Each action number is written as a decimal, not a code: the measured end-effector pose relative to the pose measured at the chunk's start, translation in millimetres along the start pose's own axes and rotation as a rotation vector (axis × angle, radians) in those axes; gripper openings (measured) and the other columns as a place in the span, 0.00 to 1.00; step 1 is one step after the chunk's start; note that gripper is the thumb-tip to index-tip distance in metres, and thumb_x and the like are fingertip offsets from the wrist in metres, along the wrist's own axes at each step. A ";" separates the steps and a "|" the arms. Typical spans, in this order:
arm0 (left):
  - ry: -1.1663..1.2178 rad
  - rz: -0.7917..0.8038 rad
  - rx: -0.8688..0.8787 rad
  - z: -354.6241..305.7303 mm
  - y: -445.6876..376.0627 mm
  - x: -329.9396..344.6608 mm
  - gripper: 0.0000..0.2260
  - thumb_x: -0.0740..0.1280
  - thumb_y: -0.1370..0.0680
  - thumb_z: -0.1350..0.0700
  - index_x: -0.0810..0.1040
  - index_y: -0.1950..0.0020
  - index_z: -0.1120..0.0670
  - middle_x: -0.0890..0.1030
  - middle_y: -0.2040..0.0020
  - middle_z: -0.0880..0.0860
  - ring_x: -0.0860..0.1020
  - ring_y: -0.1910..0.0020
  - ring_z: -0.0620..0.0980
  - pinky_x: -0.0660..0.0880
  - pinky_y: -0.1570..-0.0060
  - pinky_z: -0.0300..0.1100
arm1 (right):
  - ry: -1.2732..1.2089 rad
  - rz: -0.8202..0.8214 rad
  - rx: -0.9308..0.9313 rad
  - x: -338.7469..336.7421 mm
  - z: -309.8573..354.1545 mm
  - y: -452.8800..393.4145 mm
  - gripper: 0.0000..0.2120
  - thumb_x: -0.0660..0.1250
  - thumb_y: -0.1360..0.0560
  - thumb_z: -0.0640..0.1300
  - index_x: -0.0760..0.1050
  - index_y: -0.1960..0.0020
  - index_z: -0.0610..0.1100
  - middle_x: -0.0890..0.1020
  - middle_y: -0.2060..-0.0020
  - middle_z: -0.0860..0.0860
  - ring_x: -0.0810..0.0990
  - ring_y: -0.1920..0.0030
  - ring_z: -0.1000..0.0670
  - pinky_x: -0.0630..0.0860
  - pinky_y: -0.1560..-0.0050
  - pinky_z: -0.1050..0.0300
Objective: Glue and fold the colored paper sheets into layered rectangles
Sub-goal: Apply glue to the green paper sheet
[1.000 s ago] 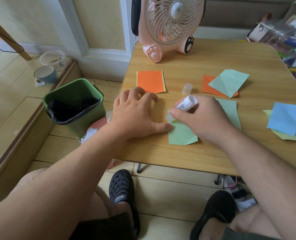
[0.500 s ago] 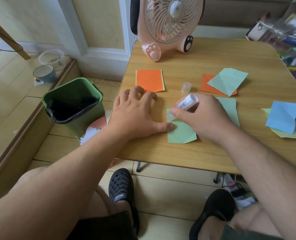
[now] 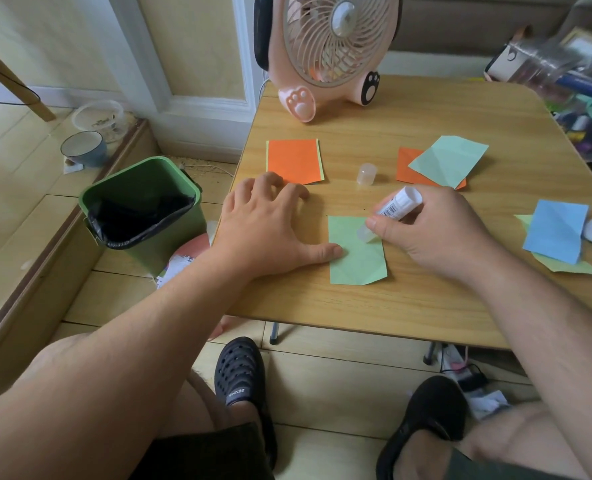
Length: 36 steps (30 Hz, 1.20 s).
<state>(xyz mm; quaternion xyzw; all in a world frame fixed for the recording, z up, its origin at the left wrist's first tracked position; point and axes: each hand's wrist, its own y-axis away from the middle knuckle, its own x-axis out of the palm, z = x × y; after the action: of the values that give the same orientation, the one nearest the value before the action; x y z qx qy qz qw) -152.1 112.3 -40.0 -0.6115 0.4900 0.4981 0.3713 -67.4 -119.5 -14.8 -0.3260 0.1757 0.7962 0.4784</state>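
— 2 hands at work nearest the table (image 3: 374, 306) edge?
— Yes. Left hand (image 3: 266, 226), fingers spread, thumb pinning the green sheet (image 3: 353, 261). Right hand (image 3: 433, 230) pinches the glue stick (image 3: 396, 204), tip on that sheet.
— Farther back?
— Cap (image 3: 366, 173), orange rectangle (image 3: 294, 161), fan (image 3: 332, 53).

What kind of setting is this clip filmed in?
Most likely a room at home, not a workshop: a low wooden table on a tiled floor, a pink paw-footed desk fan, and a green bin beside pet-style bowls.
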 end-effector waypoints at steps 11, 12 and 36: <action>0.005 0.063 0.017 2.0 1.0 -4.4 0.48 0.58 0.40 0.13 0.60 0.24 0.34 0.59 0.22 0.48 0.53 0.21 0.59 0.53 0.23 0.60 | 0.027 -0.004 0.000 -9.6 -4.8 2.0 0.06 0.77 0.26 0.53 0.83 0.57 0.54 0.83 0.58 0.64 0.79 0.57 0.55 0.75 0.54 0.54; 0.001 0.071 0.019 2.7 0.8 -5.0 0.49 0.58 0.40 0.13 0.59 0.24 0.34 0.58 0.22 0.47 0.53 0.20 0.59 0.53 0.23 0.60 | 0.030 -0.004 0.000 -10.6 -4.4 2.3 0.05 0.77 0.26 0.54 0.83 0.58 0.54 0.83 0.58 0.64 0.78 0.57 0.55 0.75 0.55 0.54; 0.009 0.088 0.020 1.3 3.1 -6.6 0.50 0.59 0.41 0.15 0.59 0.23 0.35 0.57 0.21 0.47 0.51 0.20 0.57 0.53 0.23 0.58 | 0.002 0.014 -0.069 27.3 24.0 3.2 0.09 0.76 0.27 0.59 0.82 0.56 0.55 0.85 0.60 0.53 0.82 0.56 0.50 0.80 0.53 0.46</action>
<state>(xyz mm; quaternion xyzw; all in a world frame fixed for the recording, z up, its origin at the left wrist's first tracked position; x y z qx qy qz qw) -155.5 114.3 -33.8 -0.5878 0.5231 0.5062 0.3529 -87.6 -89.1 -16.2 -0.3417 0.1509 0.8048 0.4613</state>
